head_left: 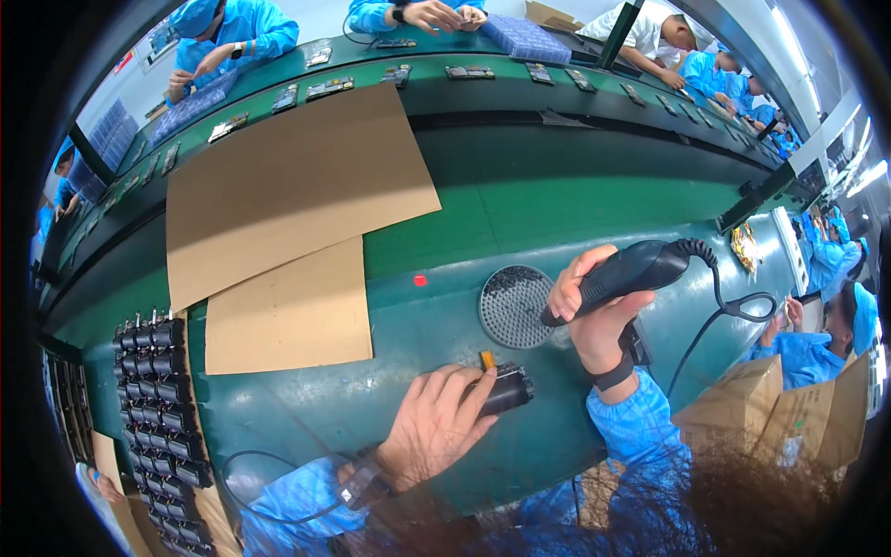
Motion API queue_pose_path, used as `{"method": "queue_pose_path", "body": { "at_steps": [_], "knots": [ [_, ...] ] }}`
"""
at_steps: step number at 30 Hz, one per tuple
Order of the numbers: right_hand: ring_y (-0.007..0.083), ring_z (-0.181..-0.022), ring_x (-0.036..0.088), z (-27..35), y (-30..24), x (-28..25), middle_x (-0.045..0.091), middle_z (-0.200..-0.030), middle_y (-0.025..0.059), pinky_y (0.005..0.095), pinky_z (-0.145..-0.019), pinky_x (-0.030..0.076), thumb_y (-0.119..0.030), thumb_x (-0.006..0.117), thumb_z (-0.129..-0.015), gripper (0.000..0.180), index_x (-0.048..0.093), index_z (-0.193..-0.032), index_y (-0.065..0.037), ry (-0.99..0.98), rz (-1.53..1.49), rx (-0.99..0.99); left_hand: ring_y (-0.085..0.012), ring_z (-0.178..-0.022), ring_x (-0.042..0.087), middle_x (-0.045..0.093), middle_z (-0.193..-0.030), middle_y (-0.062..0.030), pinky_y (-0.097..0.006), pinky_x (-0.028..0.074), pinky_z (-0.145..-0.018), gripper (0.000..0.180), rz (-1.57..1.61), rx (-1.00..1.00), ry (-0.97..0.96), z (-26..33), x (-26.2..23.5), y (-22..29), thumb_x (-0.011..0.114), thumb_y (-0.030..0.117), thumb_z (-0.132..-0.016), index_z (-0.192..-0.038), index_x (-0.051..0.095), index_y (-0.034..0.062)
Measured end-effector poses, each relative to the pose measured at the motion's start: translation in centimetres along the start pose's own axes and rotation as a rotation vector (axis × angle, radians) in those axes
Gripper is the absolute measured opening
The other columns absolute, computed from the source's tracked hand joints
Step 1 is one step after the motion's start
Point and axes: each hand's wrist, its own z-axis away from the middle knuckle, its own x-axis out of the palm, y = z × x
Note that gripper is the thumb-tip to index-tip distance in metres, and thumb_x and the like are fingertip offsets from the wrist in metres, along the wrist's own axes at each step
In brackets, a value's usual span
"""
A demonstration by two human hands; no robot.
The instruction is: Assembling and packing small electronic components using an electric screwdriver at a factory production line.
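Head view: my left hand (434,429) grips the black module (506,390) lying lengthwise on the desk (371,408), while my right hand (594,311), just above-right, grips the electric screwdriver (626,274).

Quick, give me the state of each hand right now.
Left hand: closed on a small black cylindrical part, pressing it to the green bench.
Right hand: closed around a black corded electric screwdriver.

Small black cylindrical part (506,390) (orange tab at its top) flat on green bench; black corded tool (631,271) aloft.
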Motion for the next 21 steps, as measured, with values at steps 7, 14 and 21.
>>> {"method": "queue_pose_path", "body": {
  "at_steps": [7,14,21],
  "knots": [
    [0.0114,-0.053,0.049,-0.18,0.02,-0.16,0.049,-0.064,0.0018,0.0267,-0.050,0.042,-0.092,0.047,-0.071,0.092,0.047,-0.098,-0.005,-0.014,-0.018,0.003,-0.0274,-0.109,0.055,0.059,-0.117,-0.0063,-0.042,0.047,-0.089,0.057,0.039,0.039,0.106,0.24,0.31,-0.48,0.082,0.025,-0.075,-0.125,0.064,0.0044],
    [0.0117,-0.053,0.049,-0.13,-0.08,-0.21,0.049,-0.064,0.0019,0.0272,-0.051,0.043,-0.093,0.046,-0.072,0.092,0.047,-0.098,-0.005,-0.019,-0.009,0.002,-0.0265,-0.104,0.056,0.059,-0.114,-0.0058,-0.041,0.047,-0.085,0.055,0.011,0.041,0.112,0.09,-0.01,-0.58,0.083,0.025,-0.073,-0.122,0.065,0.0046],
    [0.0124,-0.053,0.049,-0.06,0.21,-0.31,0.048,-0.064,0.0019,0.0280,-0.051,0.042,-0.093,0.046,-0.071,0.092,0.047,-0.099,-0.005,-0.012,-0.004,0.000,-0.0257,-0.103,0.056,0.060,-0.113,-0.0050,-0.041,0.046,-0.084,0.056,0.026,0.039,0.108,0.28,-0.14,-0.52,0.083,0.026,-0.072,-0.121,0.066,0.0046]
  ]
}}
